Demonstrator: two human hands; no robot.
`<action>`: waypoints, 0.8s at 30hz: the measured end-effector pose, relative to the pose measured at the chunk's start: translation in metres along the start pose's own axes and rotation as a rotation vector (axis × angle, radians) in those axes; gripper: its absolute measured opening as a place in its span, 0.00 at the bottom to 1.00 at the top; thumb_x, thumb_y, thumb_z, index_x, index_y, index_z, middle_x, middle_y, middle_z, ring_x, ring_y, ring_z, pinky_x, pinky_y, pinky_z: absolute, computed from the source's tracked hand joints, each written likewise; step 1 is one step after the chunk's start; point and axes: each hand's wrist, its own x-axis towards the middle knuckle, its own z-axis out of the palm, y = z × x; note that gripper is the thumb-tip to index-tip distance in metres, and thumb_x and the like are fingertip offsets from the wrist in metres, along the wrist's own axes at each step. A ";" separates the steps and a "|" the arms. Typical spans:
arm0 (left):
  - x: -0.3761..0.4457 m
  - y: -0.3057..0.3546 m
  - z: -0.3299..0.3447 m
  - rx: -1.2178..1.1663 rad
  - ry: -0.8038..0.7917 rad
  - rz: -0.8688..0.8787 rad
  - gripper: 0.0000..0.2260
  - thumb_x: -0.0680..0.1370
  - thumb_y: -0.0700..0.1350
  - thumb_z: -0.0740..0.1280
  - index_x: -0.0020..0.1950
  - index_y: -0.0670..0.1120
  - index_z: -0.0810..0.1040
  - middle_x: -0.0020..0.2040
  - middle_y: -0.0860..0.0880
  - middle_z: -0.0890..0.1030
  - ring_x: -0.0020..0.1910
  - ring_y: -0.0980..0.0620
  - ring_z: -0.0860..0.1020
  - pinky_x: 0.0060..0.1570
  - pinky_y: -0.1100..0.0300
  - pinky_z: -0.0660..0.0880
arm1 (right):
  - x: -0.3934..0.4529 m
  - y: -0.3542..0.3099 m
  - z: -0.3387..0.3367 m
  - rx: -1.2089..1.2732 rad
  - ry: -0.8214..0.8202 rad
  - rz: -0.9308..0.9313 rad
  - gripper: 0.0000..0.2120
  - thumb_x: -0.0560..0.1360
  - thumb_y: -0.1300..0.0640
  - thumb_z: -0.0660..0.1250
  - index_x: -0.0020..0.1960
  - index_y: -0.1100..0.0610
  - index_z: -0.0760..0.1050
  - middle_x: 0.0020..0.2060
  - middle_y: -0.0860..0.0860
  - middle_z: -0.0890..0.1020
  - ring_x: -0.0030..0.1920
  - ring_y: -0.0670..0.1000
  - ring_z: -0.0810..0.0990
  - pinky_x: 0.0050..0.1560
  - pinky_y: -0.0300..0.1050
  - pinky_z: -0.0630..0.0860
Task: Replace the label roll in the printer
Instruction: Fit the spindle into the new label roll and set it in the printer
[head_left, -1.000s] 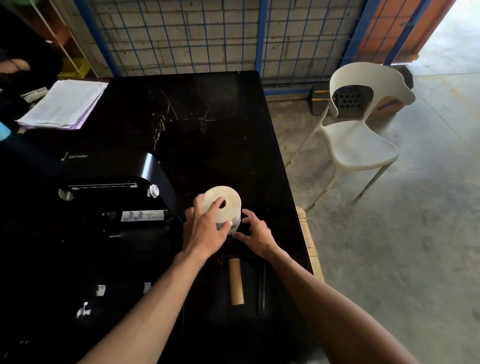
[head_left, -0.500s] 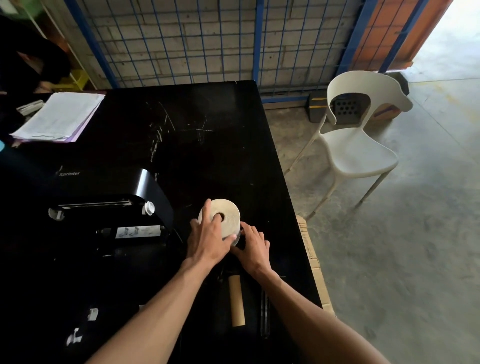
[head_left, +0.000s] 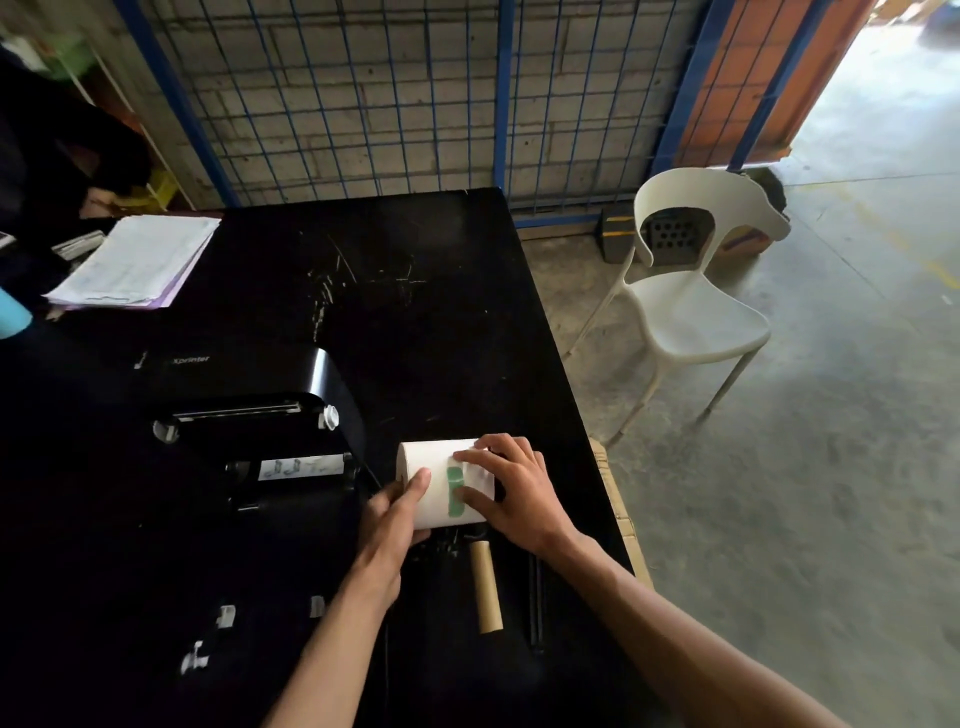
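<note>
A white label roll with a strip of green tape lies on its side just right of the black printer, whose lid stands open. My left hand grips the roll's near left end, thumb on top. My right hand holds the roll's right part, fingertips at the green tape and the loose label end. An empty brown cardboard core lies on the black table just below the roll.
A stack of papers sits at the table's far left. A thin black rod lies right of the core. A white plastic chair stands on the concrete floor to the right. A blue wire fence runs behind the table.
The roll has been turned from showing its round end and hole to lying sideways with the green tape up. My right hand moved onto its top at the tape.
</note>
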 end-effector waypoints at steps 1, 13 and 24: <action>-0.006 0.001 -0.001 -0.024 -0.003 0.005 0.17 0.76 0.56 0.67 0.59 0.48 0.79 0.53 0.47 0.82 0.53 0.48 0.80 0.47 0.54 0.78 | -0.003 -0.005 -0.002 -0.015 0.016 -0.006 0.21 0.75 0.42 0.70 0.67 0.42 0.75 0.62 0.43 0.74 0.63 0.48 0.69 0.64 0.45 0.65; -0.067 0.004 -0.031 -0.129 -0.013 0.098 0.07 0.76 0.54 0.68 0.50 0.54 0.79 0.51 0.48 0.82 0.51 0.50 0.80 0.48 0.53 0.78 | -0.033 -0.070 -0.028 -0.049 0.114 -0.052 0.16 0.70 0.46 0.76 0.58 0.45 0.82 0.56 0.41 0.80 0.60 0.45 0.73 0.64 0.48 0.66; -0.104 -0.004 -0.078 -0.109 -0.043 0.144 0.17 0.76 0.54 0.69 0.61 0.48 0.79 0.54 0.47 0.82 0.52 0.51 0.80 0.42 0.60 0.76 | -0.064 -0.126 -0.023 0.046 0.008 0.050 0.10 0.71 0.50 0.77 0.51 0.46 0.82 0.56 0.43 0.76 0.58 0.47 0.69 0.64 0.48 0.66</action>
